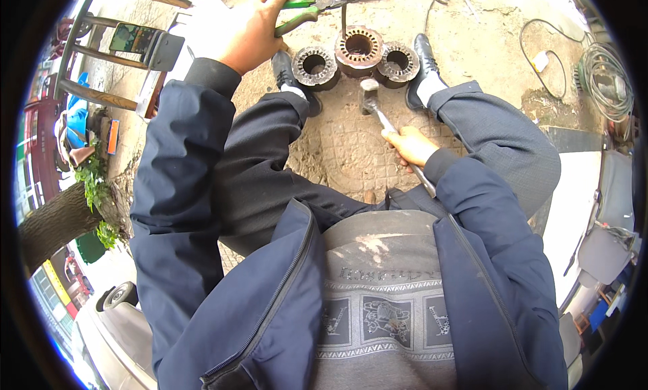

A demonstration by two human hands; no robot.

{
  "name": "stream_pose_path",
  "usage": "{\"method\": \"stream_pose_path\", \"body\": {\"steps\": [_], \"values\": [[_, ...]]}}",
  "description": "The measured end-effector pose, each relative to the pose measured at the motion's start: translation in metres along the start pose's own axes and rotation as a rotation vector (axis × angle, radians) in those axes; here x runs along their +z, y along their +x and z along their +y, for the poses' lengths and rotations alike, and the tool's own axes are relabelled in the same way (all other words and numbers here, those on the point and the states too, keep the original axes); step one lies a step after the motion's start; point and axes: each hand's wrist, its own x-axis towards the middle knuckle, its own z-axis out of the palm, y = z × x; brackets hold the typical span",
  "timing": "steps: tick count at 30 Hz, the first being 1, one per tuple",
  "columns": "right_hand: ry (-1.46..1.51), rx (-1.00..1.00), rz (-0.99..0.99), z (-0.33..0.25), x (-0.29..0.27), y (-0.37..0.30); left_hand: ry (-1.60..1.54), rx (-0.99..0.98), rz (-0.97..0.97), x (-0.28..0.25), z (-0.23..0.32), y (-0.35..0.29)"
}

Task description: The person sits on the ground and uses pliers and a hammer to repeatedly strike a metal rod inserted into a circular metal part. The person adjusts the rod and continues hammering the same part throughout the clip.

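Three ring-shaped, slotted metal motor cores stand between my feet: a left core (299, 66), a reddish-brown middle core (358, 69) and a right core (411, 65). My left hand (246, 29) is closed on green-handled pliers (297, 22) to the upper left of the middle core. From the plier jaws a dark narrow bar (343, 22) reaches down to the middle core's rim; whether it touches is unclear. Below the cores my right hand (414, 147) grips a hammer (389, 123) by its metal handle. The hammer head (369, 88) hangs just in front of the middle core.
A wooden-slatted frame (101, 52) at the upper left carries a phone (131, 38). Coiled cable (604, 79) lies at the far right, near a thin black cord (563, 79). My shoes (424, 56) flank the cores. A tree trunk (59, 225) stands left.
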Motion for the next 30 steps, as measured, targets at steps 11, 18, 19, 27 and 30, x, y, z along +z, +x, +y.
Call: {"method": "stream_pose_path", "body": {"steps": [11, 18, 19, 27, 30], "values": [[-0.145, -0.856, 0.508, -0.142, 0.017, 0.008, -0.048, -0.25, -0.046, -0.049, 0.034, 0.018], [-0.019, -0.67, 0.416, -0.103, 0.007, 0.014, 0.148, -0.221, -0.008, -0.065, 0.028, 0.011], [0.007, -0.611, 0.391, -0.091, 0.007, 0.019, 0.083, -0.125, 0.09, -0.054, 0.025, 0.012], [-0.02, -0.373, 0.433, -0.048, -0.015, 0.061, 0.114, -0.108, 0.106, -0.018, 0.007, 0.003], [0.085, -0.318, 0.342, -0.046, -0.015, 0.069, 0.162, -0.072, 0.153, -0.017, 0.012, 0.009]]}}
